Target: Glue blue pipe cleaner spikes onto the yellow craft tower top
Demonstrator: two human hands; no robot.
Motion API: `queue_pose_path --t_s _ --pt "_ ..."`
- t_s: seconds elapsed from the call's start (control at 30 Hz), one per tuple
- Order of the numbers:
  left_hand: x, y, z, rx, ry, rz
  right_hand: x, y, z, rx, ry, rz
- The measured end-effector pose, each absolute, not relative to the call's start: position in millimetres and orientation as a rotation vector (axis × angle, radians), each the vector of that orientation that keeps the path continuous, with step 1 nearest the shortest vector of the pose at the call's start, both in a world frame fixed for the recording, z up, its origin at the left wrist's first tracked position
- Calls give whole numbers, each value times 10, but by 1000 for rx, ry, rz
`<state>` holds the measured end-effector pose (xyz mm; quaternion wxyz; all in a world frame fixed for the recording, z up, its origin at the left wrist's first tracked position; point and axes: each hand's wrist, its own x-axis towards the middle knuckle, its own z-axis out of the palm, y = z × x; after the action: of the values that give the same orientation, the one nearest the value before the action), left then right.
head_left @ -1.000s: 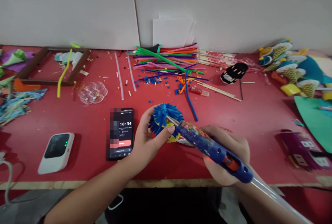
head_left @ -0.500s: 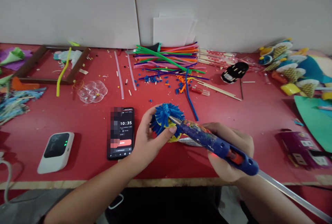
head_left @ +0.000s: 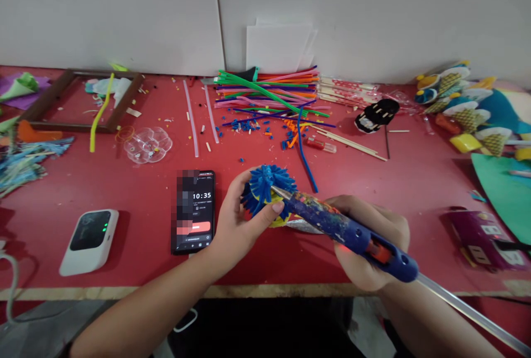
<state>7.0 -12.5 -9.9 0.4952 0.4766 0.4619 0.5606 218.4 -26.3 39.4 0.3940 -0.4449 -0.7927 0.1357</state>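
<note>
My left hand holds a round, spiky blue piece with yellow parts, its thumb across the front. My right hand is wrapped round a blue, paint-stained glue gun. The gun's metal tip points left and meets the blue and yellow piece near its middle; whether it touches cannot be told. A clear glue stick runs out of the gun's back end. Something silvery shows below the gun, between the hands.
On the red table lie a phone, a white device, coloured pipe cleaners, wooden sticks, a brown frame, a purple box and a clear flower-shaped tray. A blue pipe cleaner lies beyond my hands.
The glue gun and my right hand have shifted very slightly right. My left hand keeps its hold on the blue and yellow piece.
</note>
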Motion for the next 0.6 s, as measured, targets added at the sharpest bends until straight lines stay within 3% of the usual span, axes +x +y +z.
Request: queue_pose_path --t_s 0.6 --pt "65 -138 -129 1123 1146 1320 2241 -273 324 -1161 -1959 319"
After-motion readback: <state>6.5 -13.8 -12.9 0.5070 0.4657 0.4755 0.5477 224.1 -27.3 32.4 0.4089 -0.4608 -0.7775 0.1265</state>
